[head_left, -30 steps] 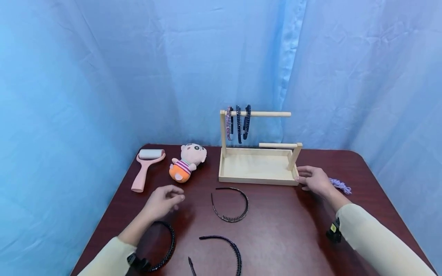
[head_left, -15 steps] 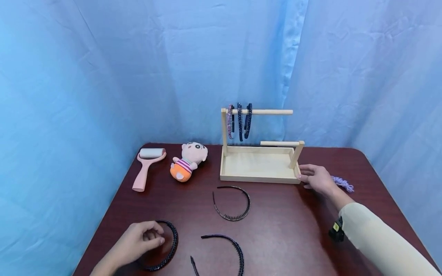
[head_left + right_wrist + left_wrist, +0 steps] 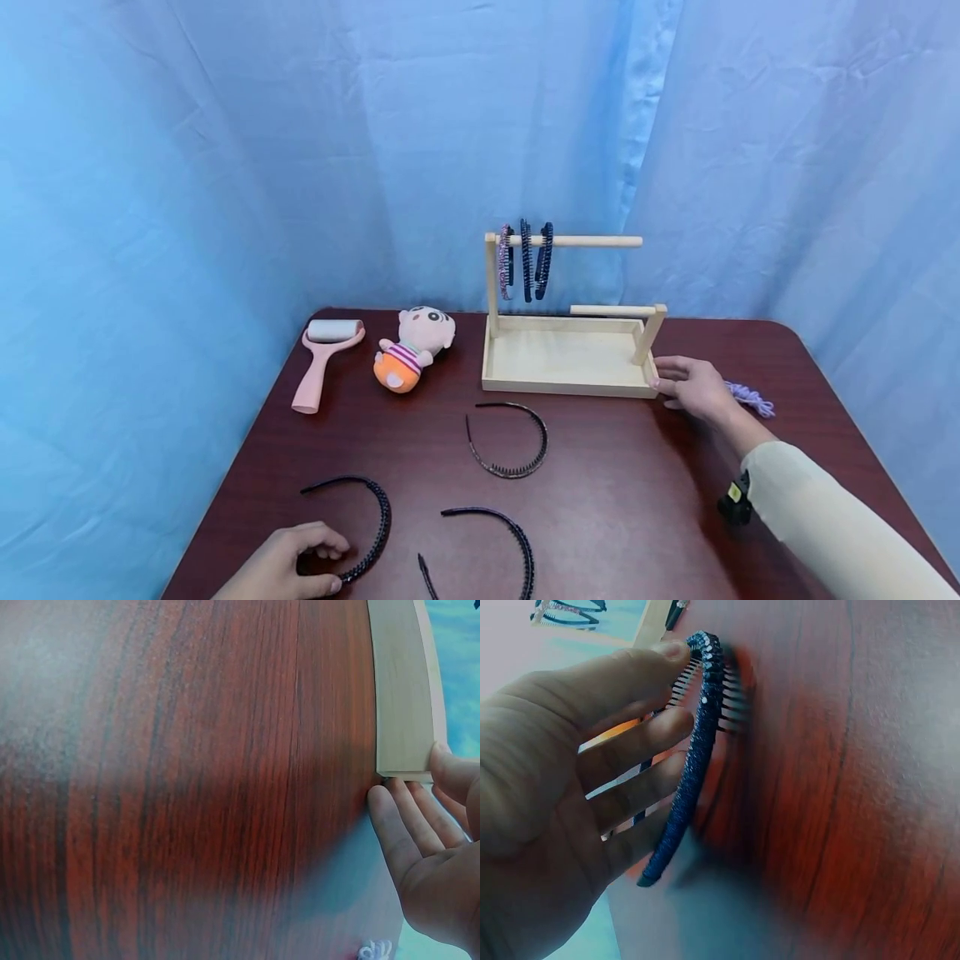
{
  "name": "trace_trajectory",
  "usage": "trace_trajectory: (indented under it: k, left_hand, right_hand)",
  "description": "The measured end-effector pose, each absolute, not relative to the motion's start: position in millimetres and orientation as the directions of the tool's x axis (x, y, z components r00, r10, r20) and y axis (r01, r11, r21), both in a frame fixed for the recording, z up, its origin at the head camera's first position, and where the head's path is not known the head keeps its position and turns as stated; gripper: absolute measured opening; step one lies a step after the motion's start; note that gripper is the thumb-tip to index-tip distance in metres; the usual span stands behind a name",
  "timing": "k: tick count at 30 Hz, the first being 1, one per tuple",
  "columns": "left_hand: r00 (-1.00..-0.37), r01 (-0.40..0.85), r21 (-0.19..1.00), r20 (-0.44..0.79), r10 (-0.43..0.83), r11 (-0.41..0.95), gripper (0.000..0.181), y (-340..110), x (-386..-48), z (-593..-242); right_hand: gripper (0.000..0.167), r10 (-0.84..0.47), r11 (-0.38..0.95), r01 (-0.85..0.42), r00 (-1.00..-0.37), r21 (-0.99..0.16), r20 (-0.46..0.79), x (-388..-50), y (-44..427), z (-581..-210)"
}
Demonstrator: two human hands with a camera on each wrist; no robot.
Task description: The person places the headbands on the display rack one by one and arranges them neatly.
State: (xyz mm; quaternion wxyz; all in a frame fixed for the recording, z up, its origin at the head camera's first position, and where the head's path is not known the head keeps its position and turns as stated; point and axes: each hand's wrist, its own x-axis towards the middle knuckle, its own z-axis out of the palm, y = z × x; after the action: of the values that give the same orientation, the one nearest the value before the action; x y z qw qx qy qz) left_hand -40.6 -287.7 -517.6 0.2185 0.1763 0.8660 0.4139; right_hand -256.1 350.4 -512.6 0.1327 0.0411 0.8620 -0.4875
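Observation:
My left hand (image 3: 288, 562) is low at the table's left, around one end of a black toothed headband (image 3: 383, 508). In the left wrist view, the thumb touches or nearly touches the headband's dark sequinned band (image 3: 694, 750). The other fingers bend loosely beside it, with a gap between thumb and forefinger. At the right end of a wooden headband stand (image 3: 570, 388), my right hand (image 3: 701, 390) holds the tray's end wall, thumb over the rim and fingers outside. Several headbands (image 3: 527, 262) hang from its upper bar.
Two more headbands lie on the table: a thin one (image 3: 542, 450) before the stand and a black one (image 3: 527, 550) near the front. A plush doll (image 3: 405, 358) and a pink lint roller (image 3: 317, 371) lie at the left. Purple cord (image 3: 752, 400) lies beyond my right hand.
My left hand has moved down and towards me, from near the doll to the left headband's near end. The right hand has stayed at the stand. The view has shifted slightly.

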Motion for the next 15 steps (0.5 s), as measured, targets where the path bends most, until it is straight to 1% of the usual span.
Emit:
trace_trajectory:
  k: [2,4,9,11,13,15]
  left_hand:
    - [-0.833,0.125,0.792,-0.243,0.496,0.598,0.029,-290,-41,-519]
    - [-0.823,0.16,0.791,-0.224,0.522,0.591,0.03,-292,-42,-521]
    - [-0.776,0.358,0.774,-0.065,0.628,0.522,0.03,-295,-45,-532]
    - [-0.758,0.42,0.759,-0.009,0.652,0.498,0.029,-295,-45,-536]
    - [-0.752,0.445,0.748,0.013,0.659,0.492,0.028,-294,-45,-538]
    - [-0.76,0.432,0.747,-0.001,0.65,0.506,0.026,-292,-45,-538]
  right_hand:
    - [0.059,-0.057,0.513,0.206,-0.96,-0.833,-0.273,-257,351,-513]
    - [0.059,-0.059,0.509,0.206,-0.96,-0.836,-0.273,-257,352,-514]
    - [0.059,-0.058,0.503,0.206,-0.961,-0.839,-0.271,-257,352,-514]
    - [0.059,-0.056,0.503,0.207,-0.961,-0.839,-0.271,-256,351,-514]
    - [0.059,-0.053,0.503,0.209,-0.961,-0.838,-0.272,-256,352,-514]
    - [0.059,-0.052,0.504,0.21,-0.961,-0.837,-0.273,-256,351,-514]
